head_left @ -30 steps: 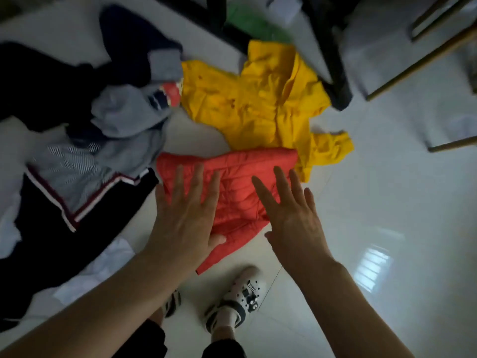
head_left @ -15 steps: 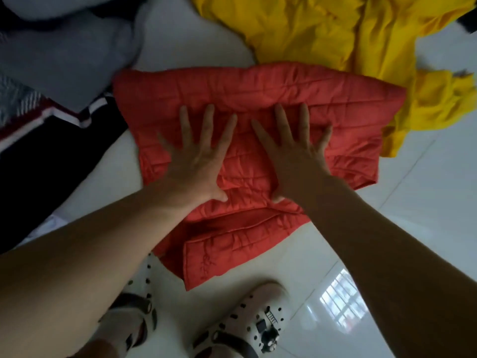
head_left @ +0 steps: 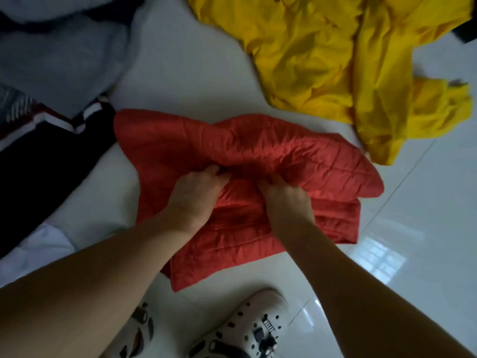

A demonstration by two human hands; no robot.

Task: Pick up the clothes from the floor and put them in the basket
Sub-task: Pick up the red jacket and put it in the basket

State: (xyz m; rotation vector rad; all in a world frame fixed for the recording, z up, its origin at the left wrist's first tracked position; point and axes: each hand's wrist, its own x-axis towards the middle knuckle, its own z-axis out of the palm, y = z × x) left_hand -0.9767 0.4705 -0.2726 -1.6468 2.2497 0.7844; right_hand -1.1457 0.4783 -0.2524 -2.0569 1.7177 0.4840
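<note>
A red quilted garment lies on the white tiled floor in the middle of the view. My left hand and my right hand sit side by side on it, fingers curled into the fabric, which is bunched up in a ridge just beyond them. A yellow garment is spread on the floor at the upper right, its sleeve close to the red one's right edge. A grey garment and a black one with red and white stripes lie at the left. No basket shows.
My two feet in white clogs with charms stand just below the red garment. A white cloth lies at the lower left beside my left arm. Glossy bare floor stretches to the right.
Both hands came down flat on the red garment, then curled and gathered its fabric into a bunch. The view has moved lower and closer to the floor.
</note>
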